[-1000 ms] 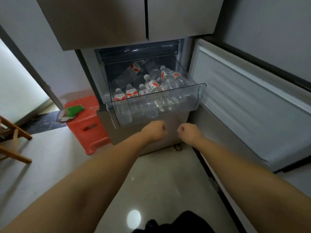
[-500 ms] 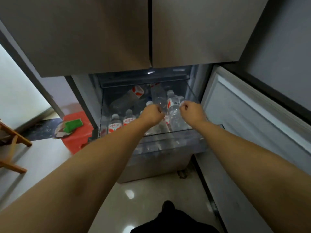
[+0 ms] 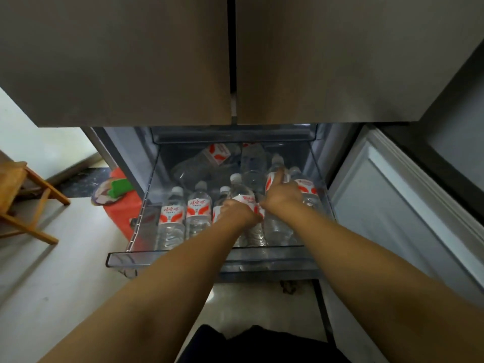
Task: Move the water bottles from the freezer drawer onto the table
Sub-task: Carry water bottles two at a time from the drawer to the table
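The clear freezer drawer (image 3: 167, 260) is pulled out and holds several clear water bottles with red-and-white labels. Two stand upright at the front left (image 3: 171, 218) (image 3: 198, 213); others lie at the back (image 3: 207, 161). My left hand (image 3: 239, 212) curls round an upright bottle (image 3: 242, 195) in the middle of the drawer. My right hand (image 3: 281, 196) wraps round another bottle (image 3: 276, 176) just to its right. One more bottle (image 3: 305, 187) stands beside my right hand. No table is in view.
The closed upper fridge doors (image 3: 157, 61) hang low over the drawer. The freezer door (image 3: 398, 218) stands open on the right. A red plastic stool (image 3: 120, 205) with a green item sits left of the fridge. A wooden chair (image 3: 23, 200) stands at far left.
Both hands went from closed fists in front of the drawer up and into it, and now each grips a bottle. The view has moved closer to the fridge.
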Demonstrator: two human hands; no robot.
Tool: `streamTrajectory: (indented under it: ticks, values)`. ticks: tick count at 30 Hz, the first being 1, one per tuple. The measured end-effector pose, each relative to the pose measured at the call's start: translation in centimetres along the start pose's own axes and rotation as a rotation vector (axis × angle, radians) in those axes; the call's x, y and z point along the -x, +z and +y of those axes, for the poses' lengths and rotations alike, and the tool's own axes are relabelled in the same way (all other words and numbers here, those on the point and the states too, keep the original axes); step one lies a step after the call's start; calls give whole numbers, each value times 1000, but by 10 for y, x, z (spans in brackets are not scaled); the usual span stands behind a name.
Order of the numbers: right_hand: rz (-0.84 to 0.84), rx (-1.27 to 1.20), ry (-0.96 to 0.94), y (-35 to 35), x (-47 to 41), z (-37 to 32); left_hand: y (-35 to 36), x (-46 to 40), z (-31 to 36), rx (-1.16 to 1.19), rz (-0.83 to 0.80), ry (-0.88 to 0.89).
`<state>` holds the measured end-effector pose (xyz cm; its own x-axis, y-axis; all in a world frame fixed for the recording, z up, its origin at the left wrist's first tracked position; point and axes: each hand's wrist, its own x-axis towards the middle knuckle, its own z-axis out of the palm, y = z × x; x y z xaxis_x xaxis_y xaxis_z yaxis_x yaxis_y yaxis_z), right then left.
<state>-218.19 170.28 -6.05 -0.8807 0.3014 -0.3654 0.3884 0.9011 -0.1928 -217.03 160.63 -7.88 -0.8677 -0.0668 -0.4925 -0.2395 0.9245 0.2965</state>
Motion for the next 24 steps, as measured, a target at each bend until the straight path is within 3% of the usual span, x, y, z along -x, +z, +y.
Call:
streamTrajectory:
  ticks: [6, 9, 13, 22, 24]
  values:
    - [-114, -265, 45, -19, -1, 5, -1, 0, -17, 474, -117, -181]
    - [-213, -627, 95, -26, -5, 10, -7, 0, -29, 691, -144, -176]
    - [-272, -1126, 171, -28, 15, 20, -16, -1, -45, 927, -216, -114]
    - [-283, -1728, 79, -30, 70, 28, -67, 23, -77, 1315, -345, 108]
    - [-280, -1834, 20, -27, 89, 26, -77, 34, -86, 1380, -454, 149]
